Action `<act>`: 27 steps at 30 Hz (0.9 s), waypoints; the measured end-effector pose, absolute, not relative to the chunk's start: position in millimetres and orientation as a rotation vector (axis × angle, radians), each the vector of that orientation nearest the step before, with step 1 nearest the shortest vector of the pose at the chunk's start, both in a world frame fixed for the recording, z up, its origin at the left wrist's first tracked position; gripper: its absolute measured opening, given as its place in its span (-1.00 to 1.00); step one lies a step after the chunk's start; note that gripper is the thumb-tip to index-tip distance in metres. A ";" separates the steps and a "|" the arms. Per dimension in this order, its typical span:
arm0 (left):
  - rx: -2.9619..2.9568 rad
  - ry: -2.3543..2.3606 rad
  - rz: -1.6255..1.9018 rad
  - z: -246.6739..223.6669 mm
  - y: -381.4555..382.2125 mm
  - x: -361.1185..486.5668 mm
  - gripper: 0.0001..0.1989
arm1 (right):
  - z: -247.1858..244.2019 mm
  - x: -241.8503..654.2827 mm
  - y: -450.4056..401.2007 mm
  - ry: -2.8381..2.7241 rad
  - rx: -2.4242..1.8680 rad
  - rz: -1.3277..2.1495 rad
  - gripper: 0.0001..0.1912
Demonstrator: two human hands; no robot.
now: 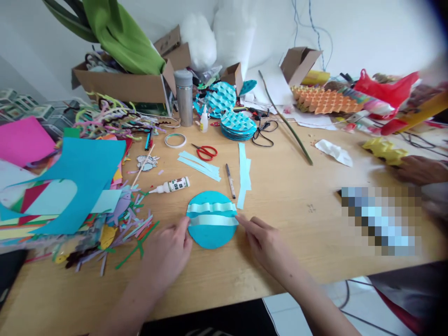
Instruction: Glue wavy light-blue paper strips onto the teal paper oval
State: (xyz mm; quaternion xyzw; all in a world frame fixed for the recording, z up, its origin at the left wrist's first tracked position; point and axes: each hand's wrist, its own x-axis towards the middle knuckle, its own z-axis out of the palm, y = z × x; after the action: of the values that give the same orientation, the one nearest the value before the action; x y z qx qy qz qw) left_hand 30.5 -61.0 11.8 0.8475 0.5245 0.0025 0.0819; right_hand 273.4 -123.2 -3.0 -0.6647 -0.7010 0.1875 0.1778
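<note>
A round teal disc lies on the table in front of me. One light-blue paper strip runs wavy across its upper part. Below it a second light-blue strip spans the middle, slightly bowed. My left hand is closed at this lower strip's left end, by the disc's edge. At the right end my right hand has its fingertips on the same strip, the other fingers curled. Loose paper strips, a pen and a white glue bottle lie just beyond the disc.
Red-handled scissors and a tape roll lie farther back. Finished-looking teal discs are stacked near a steel flask. Coloured paper and scraps crowd the left. At right, another person's hand touches a yellow bumpy piece.
</note>
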 end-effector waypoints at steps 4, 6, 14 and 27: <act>2.476 1.498 0.037 13.3 -59.5 22.9 -0.57 | -11.2 263.1 -129.9 -2.140 -1.926 0.318 -0.49; 2.479 1.433 0.067 15.5 -59.4 19.9 -0.53 | -14.7 261.0 -130.0 -2.174 -1.937 0.235 -0.49; 2.565 1.419 0.062 17.2 -69.1 17.0 -0.46 | -23.2 259.8 -128.8 -2.269 -1.971 0.039 -0.53; 2.722 1.494 0.015 7.7 -85.9 25.2 -0.47 | -23.4 257.2 -128.1 -2.181 -1.993 0.076 -0.54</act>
State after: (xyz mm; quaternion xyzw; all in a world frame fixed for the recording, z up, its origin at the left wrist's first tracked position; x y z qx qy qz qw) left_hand 25.2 -85.9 7.7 0.8765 0.4811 0.0047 0.0183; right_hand 257.2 -128.1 -23.4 -0.6713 -0.7348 0.0255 0.0930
